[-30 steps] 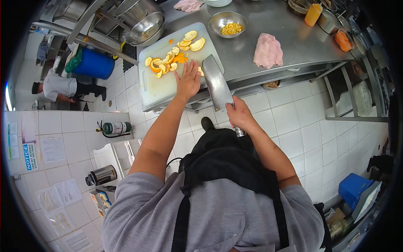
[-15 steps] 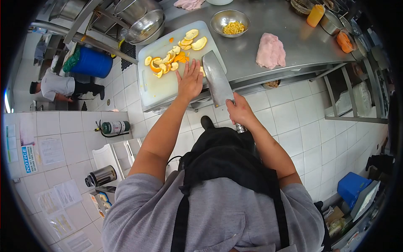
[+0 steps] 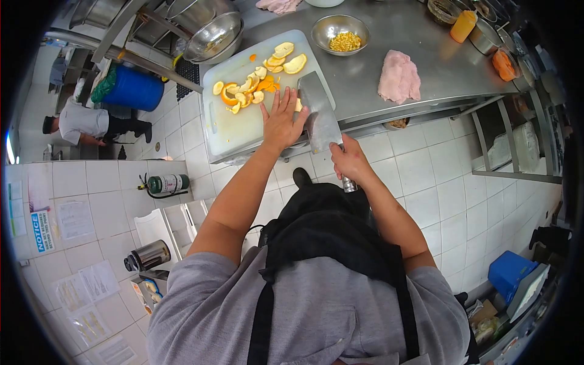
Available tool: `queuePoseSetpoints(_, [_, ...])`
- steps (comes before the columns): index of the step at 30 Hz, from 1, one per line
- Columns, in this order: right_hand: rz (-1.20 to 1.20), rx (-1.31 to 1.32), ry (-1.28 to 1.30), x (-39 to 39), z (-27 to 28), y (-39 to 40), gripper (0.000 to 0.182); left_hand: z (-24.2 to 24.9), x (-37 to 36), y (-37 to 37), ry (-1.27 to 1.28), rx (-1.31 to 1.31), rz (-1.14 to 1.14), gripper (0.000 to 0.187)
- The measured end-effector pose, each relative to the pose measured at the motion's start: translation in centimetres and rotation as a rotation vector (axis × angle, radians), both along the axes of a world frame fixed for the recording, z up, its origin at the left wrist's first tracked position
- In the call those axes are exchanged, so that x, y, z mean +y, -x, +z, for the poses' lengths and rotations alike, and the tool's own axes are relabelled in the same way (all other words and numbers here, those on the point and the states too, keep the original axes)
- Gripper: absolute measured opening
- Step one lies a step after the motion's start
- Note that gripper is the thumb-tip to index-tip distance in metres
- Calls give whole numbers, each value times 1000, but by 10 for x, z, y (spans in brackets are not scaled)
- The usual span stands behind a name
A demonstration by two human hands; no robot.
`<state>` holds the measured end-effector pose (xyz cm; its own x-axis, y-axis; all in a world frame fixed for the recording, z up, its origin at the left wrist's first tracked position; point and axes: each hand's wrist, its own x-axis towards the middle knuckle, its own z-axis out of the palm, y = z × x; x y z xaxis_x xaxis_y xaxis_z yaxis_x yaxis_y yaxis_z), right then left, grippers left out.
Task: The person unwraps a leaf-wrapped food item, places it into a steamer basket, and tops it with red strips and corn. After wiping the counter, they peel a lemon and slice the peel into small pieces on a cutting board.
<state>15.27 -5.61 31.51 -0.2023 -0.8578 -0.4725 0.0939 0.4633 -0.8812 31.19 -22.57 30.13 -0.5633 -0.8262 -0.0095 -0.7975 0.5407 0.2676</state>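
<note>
A white cutting board [image 3: 234, 125] lies on a steel counter [image 3: 389, 30], with several orange peel pieces [image 3: 246, 91] and fruit slices spread over its far half. My left hand [image 3: 281, 120] rests flat on the board with fingers spread, just in front of the peels. My right hand [image 3: 348, 159] grips the metal handle of a broad cleaver [image 3: 319, 114]. The blade lies over the board's right edge, right beside my left hand's fingers.
A steel bowl of yellow kernels [image 3: 345, 34] and raw pale meat [image 3: 399, 77] sit on the counter to the right. Stacked steel bowls [image 3: 213, 36] and a blue bin [image 3: 129, 90] are on the left. Another person [image 3: 91, 125] bends over far left. Sauce bottle [image 3: 462, 25] at back right.
The cleaver blade has swung in closer to my left hand on the board. My left hand stays flat by the peels. The view has shifted slightly.
</note>
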Motion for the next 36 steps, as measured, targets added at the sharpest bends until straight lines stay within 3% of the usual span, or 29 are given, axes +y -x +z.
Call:
queuePoseSetpoints(3, [-4, -66, -8, 3, 2, -2, 19, -1, 0, -1, 24, -9, -8, 81])
queuePoseSetpoints(10, [-11, -131, 23, 8, 3, -8, 18, -2, 0, -1, 14, -11, -18, 85])
queuePoseSetpoints(18, [25, 162, 21, -4, 12, -13, 29, -4, -1, -2, 40, 7, -30, 90])
queuePoseSetpoints(21, [25, 197, 30, 4, 18, -16, 25, 0, 0, -2, 16, -16, -24, 90])
queuePoseSetpoints(31, [13, 118, 54, -7, 11, -12, 26, 2, -1, -12, -39, 35, -65, 93])
queuePoseSetpoints(33, [27, 105, 61, 3, 16, -12, 22, -2, 2, -22, 90, -31, -88, 94])
queuePoseSetpoints(36, [50, 104, 31, 8, 9, -13, 22, 2, 3, -18, 62, -31, -72, 95])
